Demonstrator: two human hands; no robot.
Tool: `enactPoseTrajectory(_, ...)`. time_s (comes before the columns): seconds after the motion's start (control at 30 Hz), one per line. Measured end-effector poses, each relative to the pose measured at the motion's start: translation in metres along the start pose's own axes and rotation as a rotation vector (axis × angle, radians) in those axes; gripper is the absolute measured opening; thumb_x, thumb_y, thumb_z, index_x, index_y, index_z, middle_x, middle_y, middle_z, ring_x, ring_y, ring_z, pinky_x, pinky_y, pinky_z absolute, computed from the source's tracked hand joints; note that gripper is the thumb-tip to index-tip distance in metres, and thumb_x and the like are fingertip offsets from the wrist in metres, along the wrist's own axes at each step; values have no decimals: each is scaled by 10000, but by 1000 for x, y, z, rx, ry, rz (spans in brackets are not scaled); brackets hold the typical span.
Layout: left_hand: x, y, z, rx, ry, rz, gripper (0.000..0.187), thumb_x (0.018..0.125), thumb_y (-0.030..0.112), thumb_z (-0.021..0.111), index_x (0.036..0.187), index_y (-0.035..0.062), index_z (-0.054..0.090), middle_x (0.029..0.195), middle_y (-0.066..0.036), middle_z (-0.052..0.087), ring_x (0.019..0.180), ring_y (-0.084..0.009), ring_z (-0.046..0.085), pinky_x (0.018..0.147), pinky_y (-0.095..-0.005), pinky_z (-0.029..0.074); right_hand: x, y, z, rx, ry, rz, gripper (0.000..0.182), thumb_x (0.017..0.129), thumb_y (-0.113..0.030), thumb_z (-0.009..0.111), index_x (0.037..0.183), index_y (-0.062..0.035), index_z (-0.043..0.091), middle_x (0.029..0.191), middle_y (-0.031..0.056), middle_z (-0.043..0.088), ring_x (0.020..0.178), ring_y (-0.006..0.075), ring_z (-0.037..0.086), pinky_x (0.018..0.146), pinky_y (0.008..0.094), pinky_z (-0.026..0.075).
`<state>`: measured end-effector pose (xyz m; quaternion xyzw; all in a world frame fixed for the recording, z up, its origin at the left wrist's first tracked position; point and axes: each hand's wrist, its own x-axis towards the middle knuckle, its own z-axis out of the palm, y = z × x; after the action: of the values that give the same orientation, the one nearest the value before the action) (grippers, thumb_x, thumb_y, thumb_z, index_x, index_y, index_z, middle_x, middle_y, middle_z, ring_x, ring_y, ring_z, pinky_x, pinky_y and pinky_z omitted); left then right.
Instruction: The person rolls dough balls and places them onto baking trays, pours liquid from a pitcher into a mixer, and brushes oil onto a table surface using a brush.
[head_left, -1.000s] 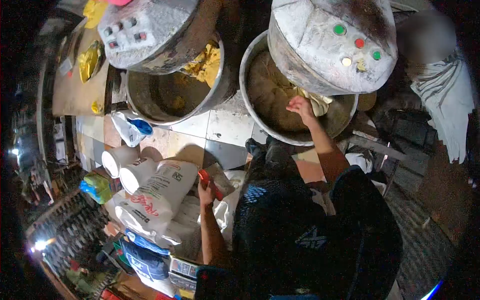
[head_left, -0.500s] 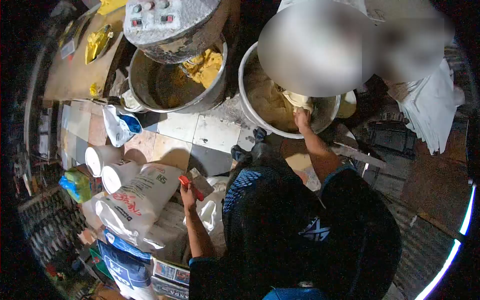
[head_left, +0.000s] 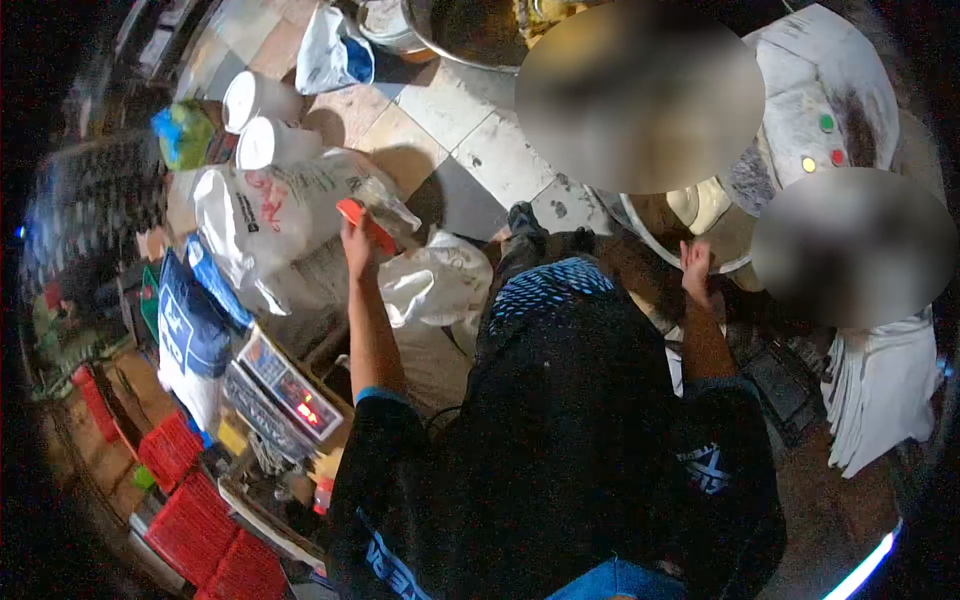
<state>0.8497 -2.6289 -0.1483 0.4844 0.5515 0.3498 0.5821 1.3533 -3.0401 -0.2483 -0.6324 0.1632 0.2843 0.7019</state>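
My left hand (head_left: pixel 360 245) is closed round an orange-red flat tool (head_left: pixel 366 226), perhaps a scraper. It hangs over the edge of a large white plastic sack (head_left: pixel 265 215). My right hand (head_left: pixel 696 266) is at the near rim of a metal mixing bowl (head_left: pixel 648 236), with its fingers loosely bent and a little apart. I see nothing held in it. Pale dough (head_left: pixel 697 204) lies in the bowl just beyond the fingers. A blurred patch hides much of the bowl.
Two white buckets (head_left: pixel 270 143) stand at the left. A scale with a red lit display (head_left: pixel 290 385) is near several red crates (head_left: pixel 200 520). Another metal bowl (head_left: pixel 460 50) is at the top. Folded white sheets (head_left: pixel 880 390) hang at the right. A mixer head (head_left: pixel 820 90) has coloured buttons.
The view has turned left and down. My right hand has come up from the dough inside the bowl to its near rim. My left hand still holds the orange-red tool.
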Motion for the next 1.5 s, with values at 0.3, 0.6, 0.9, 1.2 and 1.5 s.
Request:
enactPoseTrajectory(0.3, -38, 70, 62, -137, 158, 84, 194, 847, 167, 580, 1006, 75, 518, 740, -8, 527, 603, -127, 531, 506, -271, 435, -61, -103, 21, -1038, -412, -437, 281, 879, -249, 483, 695, -39, 449, 569, -7, 390, 483, 132, 398, 551, 344, 428)
enactPoseTrajectory(0.6, -54, 143, 298, -216, -345, 111, 224, 884, 212, 519, 1048, 60, 539, 831, -15, 567, 699, -120, 535, 584, -262, 433, 18, -69, -71, -1546, 111, -1207, 268, 832, -309, 502, 886, -61, 587, 830, 151, 586, 769, 283, 572, 691, 387, 474)
enactPoseTrajectory(0.9, -25, 211, 375, -355, -433, -26, 220, 888, 299, 462, 887, 109, 574, 711, -1, 503, 652, -117, 494, 576, -248, 389, -64, -13, -225, -982, 490, -16, 288, 887, -283, 531, 997, -20, 574, 879, 128, 578, 729, 215, 554, 690, 386, 453)
enactPoseTrajectory(1.2, 100, 353, 444, -415, -307, 317, 171, 839, 258, 434, 774, 102, 460, 616, -36, 451, 504, -185, 496, 418, -314, 387, -28, 14, -99, -577, 188, 39, 306, 874, -307, 539, 1007, -33, 568, 890, 119, 578, 716, 221, 555, 665, 390, 457)
enactPoseTrajectory(1.5, 88, 326, 495, -297, -901, 32, 218, 889, 255, 446, 877, 59, 540, 735, -23, 534, 638, -142, 515, 567, -291, 427, -80, 59, -36, -551, 329, 146, 325, 862, -331, 547, 1017, -46, 562, 901, 109, 579, 703, 227, 555, 641, 394, 461)
